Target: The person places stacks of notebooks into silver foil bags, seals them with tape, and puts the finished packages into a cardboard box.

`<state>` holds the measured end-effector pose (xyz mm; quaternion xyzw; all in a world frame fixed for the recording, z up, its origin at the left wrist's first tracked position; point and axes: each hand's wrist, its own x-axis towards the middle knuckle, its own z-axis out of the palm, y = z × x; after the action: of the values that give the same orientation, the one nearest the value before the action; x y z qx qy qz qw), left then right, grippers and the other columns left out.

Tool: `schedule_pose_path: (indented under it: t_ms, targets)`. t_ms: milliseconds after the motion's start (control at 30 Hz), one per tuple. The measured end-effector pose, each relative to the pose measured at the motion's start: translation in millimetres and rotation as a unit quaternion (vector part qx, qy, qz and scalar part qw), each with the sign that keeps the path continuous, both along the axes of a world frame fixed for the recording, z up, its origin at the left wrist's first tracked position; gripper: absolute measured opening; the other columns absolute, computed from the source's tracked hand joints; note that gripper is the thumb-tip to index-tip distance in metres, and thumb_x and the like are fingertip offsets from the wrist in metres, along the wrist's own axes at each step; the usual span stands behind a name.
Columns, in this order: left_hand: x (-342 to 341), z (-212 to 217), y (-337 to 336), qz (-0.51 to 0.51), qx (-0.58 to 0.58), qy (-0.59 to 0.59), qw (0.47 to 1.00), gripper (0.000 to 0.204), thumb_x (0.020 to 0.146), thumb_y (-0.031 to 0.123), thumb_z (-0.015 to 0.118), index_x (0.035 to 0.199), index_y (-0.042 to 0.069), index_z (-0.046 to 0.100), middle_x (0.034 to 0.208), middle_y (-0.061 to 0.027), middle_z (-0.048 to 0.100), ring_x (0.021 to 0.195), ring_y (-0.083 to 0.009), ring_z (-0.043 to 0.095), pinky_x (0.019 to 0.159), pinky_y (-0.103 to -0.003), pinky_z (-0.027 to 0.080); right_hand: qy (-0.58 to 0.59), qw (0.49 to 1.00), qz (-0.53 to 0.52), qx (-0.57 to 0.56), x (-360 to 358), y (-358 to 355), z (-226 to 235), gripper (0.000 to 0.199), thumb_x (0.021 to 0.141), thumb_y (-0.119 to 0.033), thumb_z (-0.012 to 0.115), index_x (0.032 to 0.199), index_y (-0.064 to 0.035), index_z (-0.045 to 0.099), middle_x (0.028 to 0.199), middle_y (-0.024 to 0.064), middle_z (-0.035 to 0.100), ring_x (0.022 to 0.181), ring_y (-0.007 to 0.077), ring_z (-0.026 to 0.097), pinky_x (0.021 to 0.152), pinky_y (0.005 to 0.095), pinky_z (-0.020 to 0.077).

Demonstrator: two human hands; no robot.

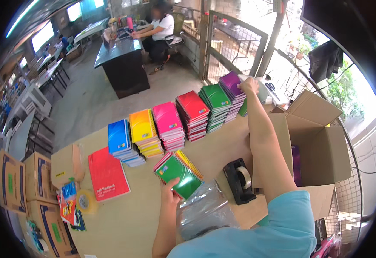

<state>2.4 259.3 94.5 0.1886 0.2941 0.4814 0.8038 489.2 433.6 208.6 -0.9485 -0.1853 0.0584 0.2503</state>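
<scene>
Six notebook stacks (192, 115), right fingers (241, 87) at one, grip unclear; left fingers (173, 182) clasp several.

Passage right of flat red notebook (108, 174); stacks (169, 123) block beyond (six abreast).

shirt (239, 244): light blue | right sleeve (290, 217): short, loose, same blue | forearms (260, 118): bare

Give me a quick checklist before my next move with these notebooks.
1. Left hand holding the green-topped notebook bundle: ok.
2. Right hand gripping a notebook from the purple stack: cannot tell.
3. Other five notebook stacks standing: ok.
4. Cardboard box open: ok.
5. Box empty: not ok, something purple shows inside.
6. Clear plastic apart from the bundle: cannot tell, they overlap in view.
</scene>
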Motion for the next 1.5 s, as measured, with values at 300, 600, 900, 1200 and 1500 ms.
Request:
schedule_pose_path:
  t_ms: [300, 600, 900, 1200, 1500]
  targets:
    - [10.3, 10.6, -15.6, -0.001, 0.040, -0.052, 0.998, 0.052, 0.082, -0.001, 0.068, 0.129, 0.002, 0.045, 0.112, -0.0100, 0.061, 0.098, -0.0236, 0.066, 0.083, -0.038, 0.057, 0.384, 0.705, 0.220, 0.554, -215.7, -153.5, 48.1, 0.034, 0.077, 0.000, 0.077, 0.107, -0.0002, 0.061, 0.086, 0.0078, 0.069, 0.071, 0.0159, 0.065, 0.059, 0.0297, 0.0523]
    - [-39.9, -10.1, -81.8, -0.144, 0.088, -0.024, 0.985, 0.060, 0.095, 0.042, 0.059, 0.139, 0.005, 0.041, 0.133, -0.0164, 0.056, 0.114, -0.0278, 0.061, 0.095, -0.044, 0.053, 0.251, 0.645, 0.719, 0.059, -304.2, -256.5, 30.1, 0.048, 0.061, -0.007, 0.085, 0.102, -0.0032, 0.061, 0.086, 0.0033, 0.065, 0.082, 0.0156, 0.060, 0.073, 0.0324, 0.0482]
    - [-55.2, 2.1, -165.4, -0.195, -0.062, 0.012, 0.979, 0.074, 0.067, 0.006, 0.079, 0.132, 0.003, 0.043, 0.127, -0.0162, 0.056, 0.110, -0.0275, 0.061, 0.096, -0.043, 0.052, -0.065, 0.726, 0.677, 0.102, -370.9, -310.2, 4.3, 0.050, 0.063, -0.023, 0.085, 0.108, -0.0066, 0.067, 0.111, 0.0095, 0.064, 0.118, 0.0269, 0.051, 0.096, 0.0423, 0.0435]
    - [-78.7, 92.8, -177.0, -0.228, 0.718, 0.379, 0.538, 0.085, 0.069, 0.025, 0.084, 0.138, 0.003, 0.041, 0.140, -0.0220, 0.047, 0.137, -0.0290, 0.037, 0.115, -0.051, 0.023, 0.834, 0.437, 0.318, 0.110, -334.1, -442.9, -46.9, 0.088, 0.074, -0.033, 0.081, 0.143, -0.0025, 0.037, 0.137, 0.0175, 0.050, 0.123, 0.0309, 0.055, 0.101, 0.0466, 0.0475]
    - [-28.6, -24.6, -196.0, -0.135, 0.262, 0.280, 0.913, 0.113, 0.050, 0.021, 0.096, 0.144, 0.005, 0.035, 0.139, -0.0139, 0.042, 0.127, -0.0275, 0.046, 0.108, -0.040, 0.038, 0.460, 0.658, 0.521, 0.289, -316.2, -412.5, -154.8, 0.106, 0.057, -0.015, 0.094, 0.143, -0.0101, 0.033, 0.129, 0.0043, 0.049, 0.120, 0.0188, 0.049, 0.103, 0.0351, 0.0416]
